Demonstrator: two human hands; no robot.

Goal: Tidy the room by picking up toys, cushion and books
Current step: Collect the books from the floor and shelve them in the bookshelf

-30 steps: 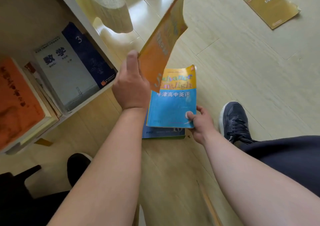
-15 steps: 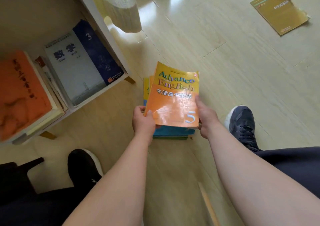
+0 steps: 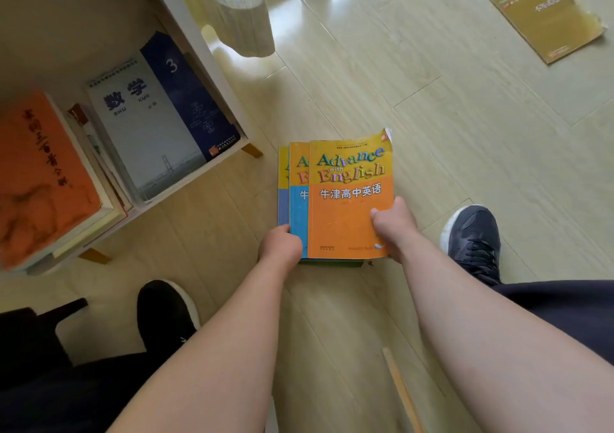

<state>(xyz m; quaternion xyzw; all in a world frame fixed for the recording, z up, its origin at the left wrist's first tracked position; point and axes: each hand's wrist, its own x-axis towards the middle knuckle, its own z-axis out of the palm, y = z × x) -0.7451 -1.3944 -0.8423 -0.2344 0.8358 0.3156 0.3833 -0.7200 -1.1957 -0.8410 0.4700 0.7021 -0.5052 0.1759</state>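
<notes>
As left hand (image 3: 280,248) and right hand (image 3: 393,225) grip — books (image 3: 345,213) overlap.

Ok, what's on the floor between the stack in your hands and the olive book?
In the head view, only bare wooden floor lies between the book stack and the olive book.

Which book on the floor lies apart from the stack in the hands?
The olive-gold book, lying alone on the floor far right. The others form the stack gripped by the left hand and right hand.
</notes>
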